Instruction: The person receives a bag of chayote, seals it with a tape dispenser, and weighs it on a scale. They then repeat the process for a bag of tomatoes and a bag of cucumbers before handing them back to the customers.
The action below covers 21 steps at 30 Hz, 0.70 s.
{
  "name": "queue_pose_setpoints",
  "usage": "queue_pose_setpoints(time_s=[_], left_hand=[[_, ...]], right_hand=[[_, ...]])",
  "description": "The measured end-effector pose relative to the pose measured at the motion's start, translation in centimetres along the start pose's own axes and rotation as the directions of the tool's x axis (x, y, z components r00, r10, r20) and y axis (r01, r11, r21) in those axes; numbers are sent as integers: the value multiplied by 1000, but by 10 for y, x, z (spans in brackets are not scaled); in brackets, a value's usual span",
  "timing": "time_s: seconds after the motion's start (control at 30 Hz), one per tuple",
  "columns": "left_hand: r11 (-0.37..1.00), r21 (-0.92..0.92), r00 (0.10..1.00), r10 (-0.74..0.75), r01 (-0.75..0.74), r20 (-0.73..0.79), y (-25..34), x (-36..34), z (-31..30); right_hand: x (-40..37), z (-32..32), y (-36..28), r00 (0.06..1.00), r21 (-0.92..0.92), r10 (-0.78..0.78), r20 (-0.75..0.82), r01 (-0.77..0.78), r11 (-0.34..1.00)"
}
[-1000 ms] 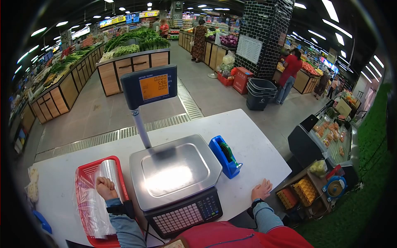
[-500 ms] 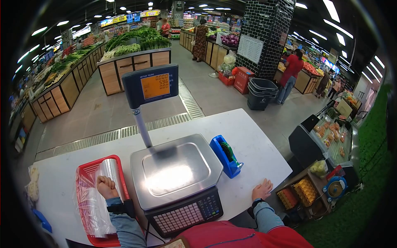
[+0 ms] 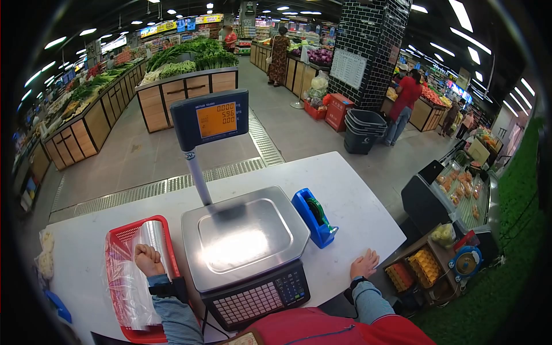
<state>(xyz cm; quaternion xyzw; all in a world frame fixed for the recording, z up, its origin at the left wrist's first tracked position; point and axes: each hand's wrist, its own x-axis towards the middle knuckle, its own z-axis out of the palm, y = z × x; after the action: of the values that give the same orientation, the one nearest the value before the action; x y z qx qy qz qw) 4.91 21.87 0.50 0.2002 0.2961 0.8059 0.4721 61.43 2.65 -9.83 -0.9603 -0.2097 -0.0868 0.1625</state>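
Observation:
My left hand (image 3: 149,260), fingers curled into a loose fist, rests over the red basket (image 3: 161,221), against the clear plastic bags (image 3: 138,287) in it. Nothing shows in its grip. A roll of clear bags (image 3: 152,236) lies beside it in the basket. My right hand (image 3: 364,264) lies on the white table (image 3: 356,207) with its fingers stretched out, holding nothing. Between my hands stands a weighing scale (image 3: 247,236) with a bare steel plate and a keypad (image 3: 253,299). Its raised display (image 3: 217,119) glows orange. A blue tape dispenser (image 3: 315,218) with green tape is at the scale's right.
Crates with egg trays (image 3: 424,266) stand at the right, below a chilled display (image 3: 466,190). Stacked dark bins (image 3: 364,131) are by the tiled pillar (image 3: 371,46). Vegetable stands (image 3: 187,86) lie ahead. A person in red (image 3: 409,95) is near the pillar.
Both hands stay where they were. In the background, a person by the far stands has shifted slightly.

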Motion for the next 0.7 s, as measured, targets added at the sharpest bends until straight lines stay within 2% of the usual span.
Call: queue_pose_setpoints(time_s=[0.7], left_hand=[[999, 10, 999, -45, 45, 9, -5, 0, -1]], right_hand=[[-2, 0, -1, 1000, -3, -5, -20, 5, 1000]])
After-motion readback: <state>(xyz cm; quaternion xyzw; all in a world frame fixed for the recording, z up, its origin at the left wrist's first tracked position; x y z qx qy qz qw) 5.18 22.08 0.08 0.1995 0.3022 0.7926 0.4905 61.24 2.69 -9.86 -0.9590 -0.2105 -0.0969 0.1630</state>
